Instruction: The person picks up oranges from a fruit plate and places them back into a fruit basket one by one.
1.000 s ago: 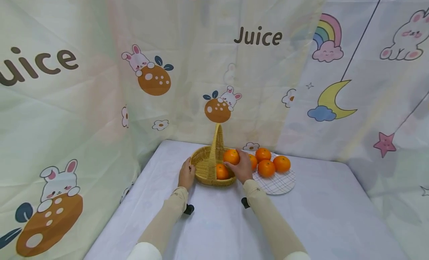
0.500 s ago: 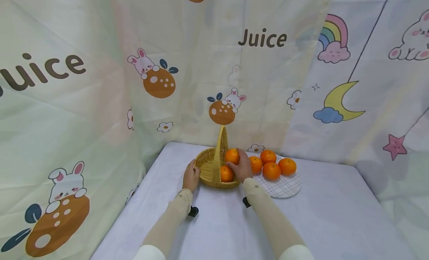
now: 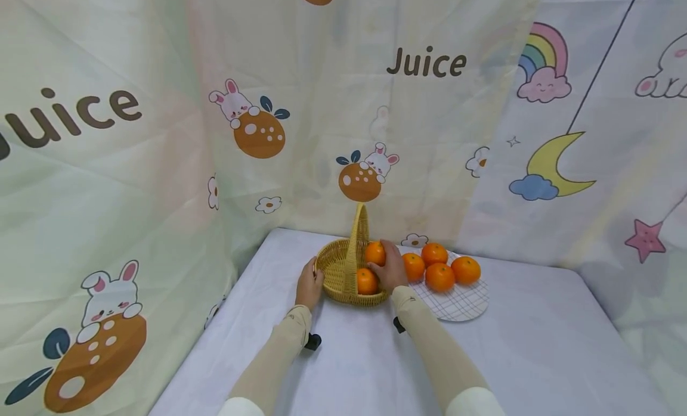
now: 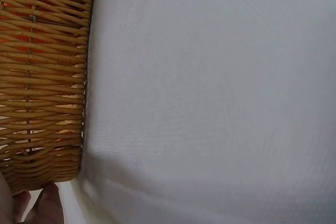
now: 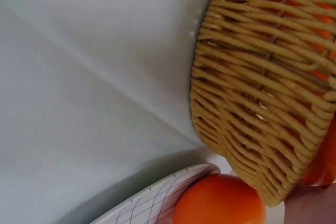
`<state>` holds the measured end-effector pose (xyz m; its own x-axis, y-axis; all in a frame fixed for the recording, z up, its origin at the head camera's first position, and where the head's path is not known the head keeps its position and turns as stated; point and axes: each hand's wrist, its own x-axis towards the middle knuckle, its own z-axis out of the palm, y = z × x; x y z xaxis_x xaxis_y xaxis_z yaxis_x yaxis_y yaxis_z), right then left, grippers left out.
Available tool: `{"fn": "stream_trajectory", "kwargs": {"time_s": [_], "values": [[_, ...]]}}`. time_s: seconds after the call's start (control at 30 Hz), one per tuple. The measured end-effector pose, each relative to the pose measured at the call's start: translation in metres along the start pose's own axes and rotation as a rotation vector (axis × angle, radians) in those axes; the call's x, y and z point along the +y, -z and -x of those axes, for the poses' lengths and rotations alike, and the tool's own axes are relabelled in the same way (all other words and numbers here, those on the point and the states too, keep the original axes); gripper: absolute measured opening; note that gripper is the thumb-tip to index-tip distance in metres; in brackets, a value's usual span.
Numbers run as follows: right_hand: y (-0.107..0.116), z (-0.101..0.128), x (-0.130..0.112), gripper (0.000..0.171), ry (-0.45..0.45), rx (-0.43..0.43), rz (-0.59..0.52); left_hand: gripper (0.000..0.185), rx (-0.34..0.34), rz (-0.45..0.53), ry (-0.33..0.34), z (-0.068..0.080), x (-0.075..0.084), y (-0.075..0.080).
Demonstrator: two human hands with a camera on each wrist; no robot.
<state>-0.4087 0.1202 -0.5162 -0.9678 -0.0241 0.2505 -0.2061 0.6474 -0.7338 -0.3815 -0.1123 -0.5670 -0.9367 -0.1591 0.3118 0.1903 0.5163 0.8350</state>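
A woven wicker basket (image 3: 335, 270) with a tall arched handle stands on the table. My left hand (image 3: 309, 285) grips its left rim; in the left wrist view, fingers (image 4: 48, 205) show against the basket's end. Inside the right half, my right hand (image 3: 393, 270) holds an orange mandarin (image 3: 374, 253), thumb in front and fingers behind. Another mandarin (image 3: 367, 281) lies in the basket nearer me, just below the held one. Orange skin shows through the weave in both wrist views.
Right of the basket sits a white checked plate (image 3: 464, 309) with several mandarins, one (image 3: 440, 277) at the front. In the right wrist view the plate's rim (image 5: 157, 195) is close to the basket. A printed cloth (image 3: 418, 124) hangs behind the white-covered table (image 3: 354, 356).
My right hand has lowered its mandarin a little further into the basket. The left hand keeps its hold on the rim. The head view has shifted slightly left.
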Motion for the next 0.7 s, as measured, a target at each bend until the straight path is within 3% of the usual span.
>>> {"fn": "stream_trajectory", "kwargs": {"time_s": [0.47, 0.7], "values": [[0.0003, -0.0053, 0.0044, 0.075, 0.048, -0.073, 0.18, 0.049, -0.011, 0.009, 0.011, -0.0019, 0.0018, 0.0029], [0.0001, -0.0042, 0.0087, 0.065, 0.061, -0.12, 0.216, 0.05, -0.023, 0.009, 0.013, -0.0006, -0.0034, 0.0021]]}}
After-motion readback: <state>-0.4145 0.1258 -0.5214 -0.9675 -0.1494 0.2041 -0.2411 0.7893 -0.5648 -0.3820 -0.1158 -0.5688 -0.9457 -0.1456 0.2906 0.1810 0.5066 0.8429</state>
